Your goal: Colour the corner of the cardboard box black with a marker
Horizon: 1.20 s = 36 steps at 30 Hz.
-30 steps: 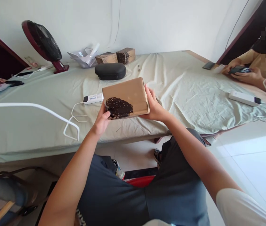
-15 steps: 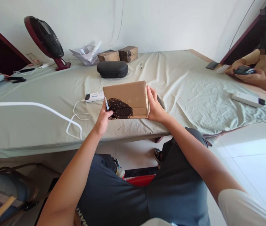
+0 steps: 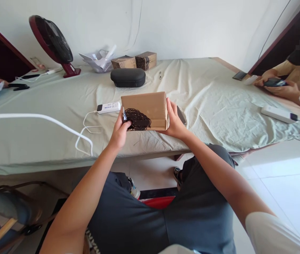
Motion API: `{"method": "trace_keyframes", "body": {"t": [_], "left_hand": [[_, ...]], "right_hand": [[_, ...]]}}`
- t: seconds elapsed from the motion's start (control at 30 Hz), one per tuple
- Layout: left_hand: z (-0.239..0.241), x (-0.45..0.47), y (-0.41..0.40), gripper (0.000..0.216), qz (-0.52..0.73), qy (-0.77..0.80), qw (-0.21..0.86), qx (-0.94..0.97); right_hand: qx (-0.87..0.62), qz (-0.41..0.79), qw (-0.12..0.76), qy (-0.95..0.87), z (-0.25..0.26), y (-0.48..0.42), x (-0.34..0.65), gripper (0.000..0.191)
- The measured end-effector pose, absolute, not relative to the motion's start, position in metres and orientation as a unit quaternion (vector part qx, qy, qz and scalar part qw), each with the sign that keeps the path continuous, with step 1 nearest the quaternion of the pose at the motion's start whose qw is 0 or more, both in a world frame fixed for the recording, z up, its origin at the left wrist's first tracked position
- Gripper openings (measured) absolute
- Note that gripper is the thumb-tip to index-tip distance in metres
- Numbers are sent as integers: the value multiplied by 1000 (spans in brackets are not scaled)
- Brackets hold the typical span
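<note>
Between my two hands a brown cardboard box (image 3: pixel 150 102), printed with dark looping lines at its lower left, is held up over the near edge of the table. My left hand (image 3: pixel 120 130) grips its left end, thumb on the printed face. A small pale blue and white item shows beside that thumb, too small to name. Around the right end wraps my right hand (image 3: pixel 175 120), its fingers along the side. Partly behind this hand lies a dark phone-like slab (image 3: pixel 181 115). A white power bank (image 3: pixel 109 107) with a cable lies left of the box.
On the green cloth (image 3: pixel 59 141) stand a black case (image 3: pixel 128 77), two small boxes (image 3: pixel 146 60), a crumpled plastic bag (image 3: pixel 99 60) and a fan (image 3: pixel 53 42). A white cable (image 3: pixel 33 116) crosses at left. Another person's hands (image 3: pixel 284 84) hold a dark object at right, near a white device (image 3: pixel 279 114).
The left end of the box has shifted slightly right with my left hand, and the box is turned a little. More of the dark slab shows beside my right hand.
</note>
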<state>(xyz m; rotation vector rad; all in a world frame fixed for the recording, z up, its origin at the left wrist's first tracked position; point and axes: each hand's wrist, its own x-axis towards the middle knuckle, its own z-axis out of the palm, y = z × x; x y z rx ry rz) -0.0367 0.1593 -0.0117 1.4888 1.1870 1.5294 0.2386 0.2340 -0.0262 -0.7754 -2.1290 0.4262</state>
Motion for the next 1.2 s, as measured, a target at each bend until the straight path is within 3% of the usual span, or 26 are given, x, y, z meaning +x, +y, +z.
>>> {"method": "trace_keyframes", "body": {"t": [0.33,0.53,0.73,0.97,1.2], "left_hand": [[-14,-45,161,76,593,412,318,614],[-17,-49,165,97,547,432,316,644],[-23,-35,167,112,518,406,398,640],[-21,-25,171,108,585,386,409,584],[-7,-28,166,90,659,391,429,478]], "right_hand": [[-301,212,410,-834,-13,234,241,157],[-303,410,450,-733,-7,223,240,120],[-317,489,462,-668,6,213,237,115],[-322,530,443,-648,13,212,242,109],[-337,565,347,-669,19,218,259,123]]}}
